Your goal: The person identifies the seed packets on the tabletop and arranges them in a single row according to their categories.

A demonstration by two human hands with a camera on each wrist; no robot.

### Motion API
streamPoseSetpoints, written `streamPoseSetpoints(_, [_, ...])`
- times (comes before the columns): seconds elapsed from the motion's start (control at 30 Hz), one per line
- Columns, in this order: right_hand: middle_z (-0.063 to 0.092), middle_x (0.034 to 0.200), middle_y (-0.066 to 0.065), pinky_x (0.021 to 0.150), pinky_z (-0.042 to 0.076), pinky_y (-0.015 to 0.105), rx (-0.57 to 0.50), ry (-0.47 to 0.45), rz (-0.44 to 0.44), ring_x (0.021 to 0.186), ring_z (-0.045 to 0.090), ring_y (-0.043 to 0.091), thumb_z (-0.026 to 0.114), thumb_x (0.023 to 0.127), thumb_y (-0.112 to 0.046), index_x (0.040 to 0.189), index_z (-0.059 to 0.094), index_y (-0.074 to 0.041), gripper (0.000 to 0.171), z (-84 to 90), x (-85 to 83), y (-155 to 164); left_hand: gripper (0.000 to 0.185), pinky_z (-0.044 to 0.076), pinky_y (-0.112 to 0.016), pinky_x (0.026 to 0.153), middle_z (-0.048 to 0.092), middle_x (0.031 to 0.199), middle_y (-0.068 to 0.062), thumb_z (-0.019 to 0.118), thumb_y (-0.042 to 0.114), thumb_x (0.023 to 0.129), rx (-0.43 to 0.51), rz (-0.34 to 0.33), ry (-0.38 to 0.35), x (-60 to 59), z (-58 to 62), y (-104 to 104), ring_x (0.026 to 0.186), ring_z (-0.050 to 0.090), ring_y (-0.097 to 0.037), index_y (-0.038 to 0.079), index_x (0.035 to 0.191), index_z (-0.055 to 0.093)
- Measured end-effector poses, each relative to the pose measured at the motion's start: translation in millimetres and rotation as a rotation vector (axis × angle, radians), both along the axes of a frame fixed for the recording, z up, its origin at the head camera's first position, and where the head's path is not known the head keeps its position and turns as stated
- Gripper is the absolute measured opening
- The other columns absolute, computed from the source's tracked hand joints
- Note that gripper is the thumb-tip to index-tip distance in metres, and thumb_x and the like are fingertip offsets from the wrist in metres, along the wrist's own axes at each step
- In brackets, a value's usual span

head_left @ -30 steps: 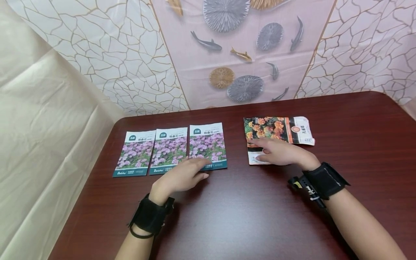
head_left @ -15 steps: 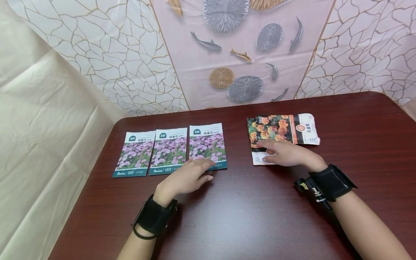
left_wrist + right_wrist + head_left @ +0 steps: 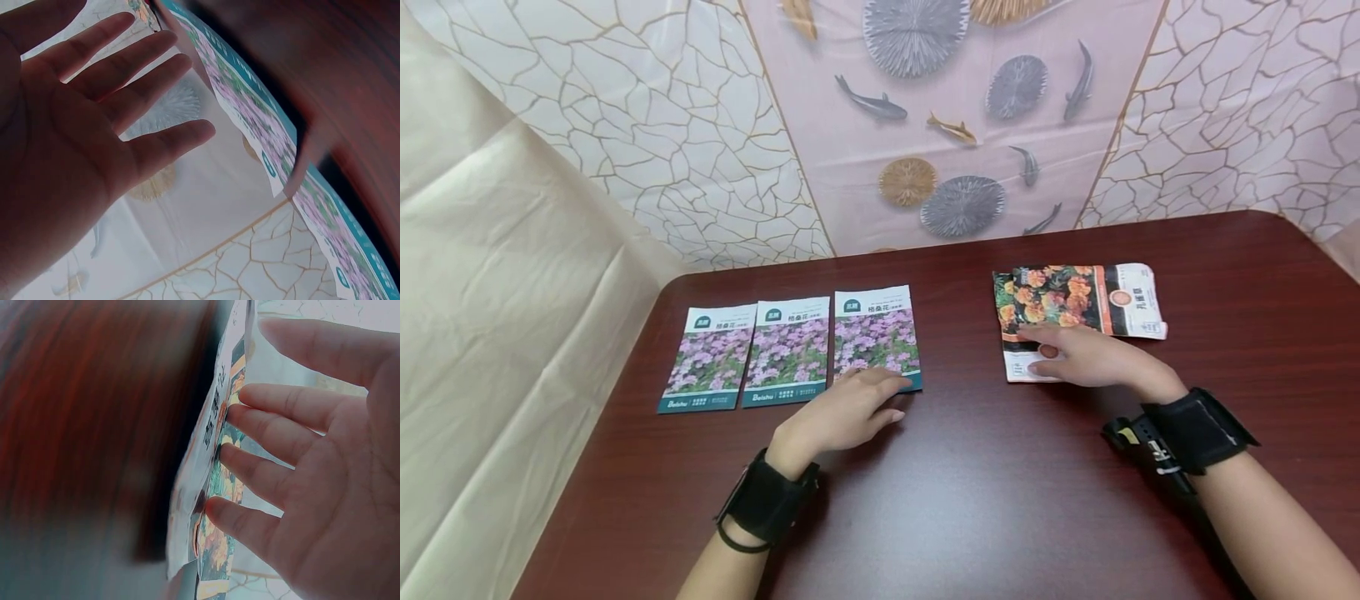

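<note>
Two seed packets with orange flowers overlap at the right of the head view: the upper one lies sideways over the lower one. Straight fingertips of my right hand rest on them, and the right wrist view shows the fingertips against the printed face. Three matching seed packets with pink flowers lie in a row on the left: a left one, a middle one and a right one. My left hand hovers over the right one's bottom edge, fingers spread and holding nothing.
The dark red-brown table carries all the packets, with its back edge just behind them. A patterned cloth hangs beyond it, and a cream cloth covers the left side. Black straps sit on both wrists.
The orange-flower packets have slid right along with my right hand, the upper one now turned further across the lower. My left hand has shifted slightly right. The pink-flower packets stay in place.
</note>
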State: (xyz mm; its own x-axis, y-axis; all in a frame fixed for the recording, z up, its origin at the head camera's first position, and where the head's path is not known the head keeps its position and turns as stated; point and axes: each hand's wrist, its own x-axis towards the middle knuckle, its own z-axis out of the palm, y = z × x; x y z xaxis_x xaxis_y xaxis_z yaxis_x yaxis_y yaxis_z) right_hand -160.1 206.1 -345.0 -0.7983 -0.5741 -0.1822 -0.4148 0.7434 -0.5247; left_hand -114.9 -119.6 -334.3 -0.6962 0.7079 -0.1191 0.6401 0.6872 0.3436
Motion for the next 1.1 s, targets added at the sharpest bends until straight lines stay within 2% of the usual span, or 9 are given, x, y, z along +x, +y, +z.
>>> streamPoseSetpoints(0.23, [0.043,0.131,0.027,0.081,0.045,0.048,0.002,-0.006,-0.030,0.103,0.056,0.035,0.057,0.090,-0.019,0.134,0.040,0.004,0.053,-2.0,3.2,13,0.041,0.024,-0.050,0.104,0.048,0.131,-0.011,0.052,0.024,0.094,-0.032,-0.030,0.020,0.2,-3.4,11,0.125,0.039,-0.024,0.008,0.132,0.048])
streamPoseSetpoints(0.4, [0.044,0.129,0.027,0.080,0.045,0.048,-0.004,0.007,-0.038,0.101,0.057,0.034,0.058,0.090,-0.019,0.134,0.040,0.005,0.053,-2.1,5.2,21,0.040,0.028,-0.049,0.102,0.050,0.130,-0.009,0.052,0.024,0.094,-0.030,-0.050,0.093,0.1,-6.7,21,0.123,0.042,-0.023,0.008,0.131,0.049])
streamPoseSetpoints(0.5, [0.055,0.115,0.023,0.073,0.046,0.042,0.006,0.021,-0.039,0.087,0.059,0.025,0.058,0.090,-0.020,0.133,0.041,0.006,0.053,-1.9,5.4,24,0.039,0.032,-0.047,0.101,0.051,0.128,-0.009,0.052,0.024,0.094,-0.028,-0.059,0.149,-0.2,-8.3,29,0.122,0.043,-0.022,0.007,0.130,0.050])
streamPoseSetpoints(0.57, [0.059,0.104,0.016,0.066,0.043,0.035,0.007,0.019,-0.044,0.074,0.055,0.018,0.059,0.090,-0.020,0.133,0.041,0.006,0.053,-2.0,5.3,27,0.040,0.032,-0.047,0.101,0.050,0.130,-0.009,0.051,0.025,0.095,-0.037,-0.062,0.166,0.1,-8.0,34,0.123,0.042,-0.023,0.008,0.131,0.049])
streamPoseSetpoints(0.67, [0.059,0.103,0.015,0.061,0.037,0.031,0.007,0.025,-0.046,0.068,0.046,0.013,0.059,0.090,-0.020,0.132,0.042,0.007,0.052,-2.1,5.2,30,0.041,0.032,-0.044,0.102,0.050,0.129,-0.009,0.050,0.026,0.095,-0.047,-0.089,0.195,-0.3,-7.6,43,0.123,0.042,-0.022,0.008,0.131,0.049])
streamPoseSetpoints(0.77, [0.055,0.113,0.022,0.062,0.038,0.032,0.004,0.026,-0.047,0.071,0.048,0.014,0.059,0.090,-0.019,0.131,0.043,0.007,0.051,-2.2,5.4,32,0.041,0.032,-0.043,0.102,0.051,0.128,-0.008,0.050,0.027,0.095,-0.052,-0.118,0.216,-0.6,-7.5,52,0.122,0.043,-0.021,0.009,0.132,0.048])
streamPoseSetpoints(0.9, [0.050,0.123,0.027,0.075,0.045,0.042,0.004,0.039,-0.050,0.092,0.057,0.027,0.058,0.090,-0.017,0.130,0.045,0.007,0.049,-1.4,6.9,35,0.042,0.032,-0.044,0.101,0.051,0.129,-0.006,0.049,0.029,0.095,-0.069,-0.142,0.231,-0.9,-6.9,64,0.123,0.042,-0.019,0.010,0.133,0.047])
streamPoseSetpoints(1.0, [0.045,0.128,0.028,0.084,0.042,0.051,0.001,0.039,-0.052,0.110,0.050,0.040,0.057,0.090,-0.017,0.130,0.046,0.006,0.047,-0.6,8.2,38,0.042,0.031,-0.045,0.102,0.050,0.130,-0.005,0.048,0.030,0.096,-0.088,-0.150,0.226,-1.1,-6.7,73,0.124,0.040,-0.018,0.012,0.134,0.046])
streamPoseSetpoints(1.1, [0.044,0.129,0.029,0.086,0.040,0.053,0.002,0.036,-0.051,0.114,0.046,0.043,0.057,0.091,-0.018,0.130,0.046,0.005,0.047,-0.1,8.4,40,0.043,0.030,-0.046,0.102,0.049,0.131,-0.005,0.048,0.030,0.095,-0.097,-0.158,0.209,-0.4,-6.1,81,0.126,0.039,-0.018,0.013,0.135,0.046])
